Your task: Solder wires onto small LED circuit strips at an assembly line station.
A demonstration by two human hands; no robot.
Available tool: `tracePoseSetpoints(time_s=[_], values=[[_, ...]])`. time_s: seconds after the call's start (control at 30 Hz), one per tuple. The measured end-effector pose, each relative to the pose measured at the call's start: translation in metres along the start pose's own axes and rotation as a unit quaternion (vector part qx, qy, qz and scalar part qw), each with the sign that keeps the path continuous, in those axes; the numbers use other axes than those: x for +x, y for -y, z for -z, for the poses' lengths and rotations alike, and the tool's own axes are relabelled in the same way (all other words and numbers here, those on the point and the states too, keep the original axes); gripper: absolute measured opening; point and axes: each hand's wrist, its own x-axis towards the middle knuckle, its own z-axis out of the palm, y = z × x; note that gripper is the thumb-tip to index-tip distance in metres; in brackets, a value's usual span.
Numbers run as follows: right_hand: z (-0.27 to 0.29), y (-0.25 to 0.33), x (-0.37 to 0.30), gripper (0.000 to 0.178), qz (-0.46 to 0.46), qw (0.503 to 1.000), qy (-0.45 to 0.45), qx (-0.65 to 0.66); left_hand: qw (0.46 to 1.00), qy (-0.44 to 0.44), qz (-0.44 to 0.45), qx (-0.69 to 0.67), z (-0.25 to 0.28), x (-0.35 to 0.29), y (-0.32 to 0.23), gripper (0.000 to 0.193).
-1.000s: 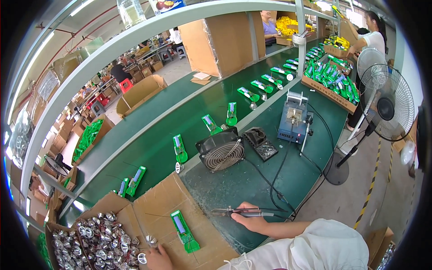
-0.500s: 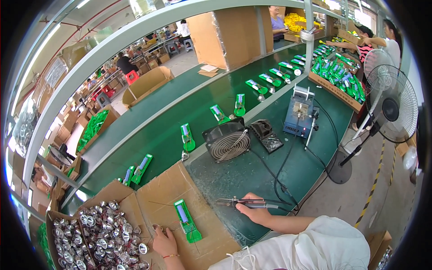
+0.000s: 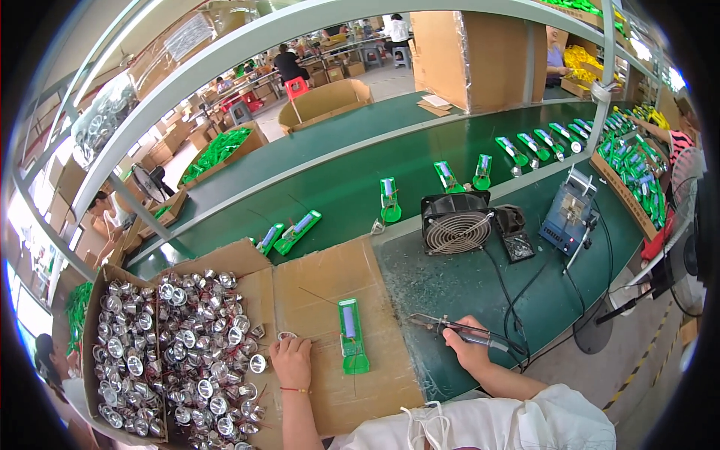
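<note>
My left hand (image 3: 291, 364) rests on the cardboard sheet, its fingers closed on a small silver reflector cup (image 3: 286, 336) that shows just past the fingertips. Right of it a green plastic housing (image 3: 355, 361) lies face up, with a blue-purple battery cell (image 3: 349, 321) in it and thin wires sticking out. My right hand (image 3: 469, 346) grips a soldering iron (image 3: 487, 339) with cables behind it; the tip points left, above the green bench and apart from the housing.
A divided carton (image 3: 94, 375) of reflector cups stands at left. Behind run a black fan (image 3: 457, 223), a blue soldering station (image 3: 566, 217) with cables, and a green conveyor belt (image 3: 337, 214) bearing more housings. A carton (image 3: 619, 184) of housings sits far right, near a co-worker.
The whole view has swung left, so the bench things sit farther right. My left hand stays by the reflector cup, and my right hand keeps hold of the soldering iron.
</note>
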Motion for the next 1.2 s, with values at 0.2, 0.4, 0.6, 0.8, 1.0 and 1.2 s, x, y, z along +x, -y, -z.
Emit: tracePoseSetpoints(time_s=[0.2,0.4,0.6,0.8,1.0,1.2], values=[[0.0,-0.001,0.001,0.016,0.007,1.0,-0.011,0.0,0.993,-0.091,0.07,0.03,0.021,0.006,-0.026,0.008],[0.0,0.002,0.004,0.015,0.015,1.0,-0.011,0.005,0.892,0.052,0.238,-0.38,0.034,-0.009,-0.064,0.009],[0.002,-0.001,0.001,0.017,0.026,0.998,0.0,-0.061,0.823,0.07,0.345,-0.445,0.024,-0.019,-0.062,0.011],[-0.014,0.039,-0.012,0.019,0.06,0.992,0.081,-0.079,0.892,0.039,0.245,-0.377,0.027,-0.015,-0.073,0.01],[-0.03,0.039,-0.021,0.021,0.069,0.99,0.111,-0.053,0.875,0.059,0.266,-0.4,0.022,-0.019,-0.077,0.012],[-0.039,0.038,-0.021,0.018,-0.01,0.99,0.133,-0.05,0.874,0.056,0.252,-0.411,0.016,-0.01,-0.072,0.013]])
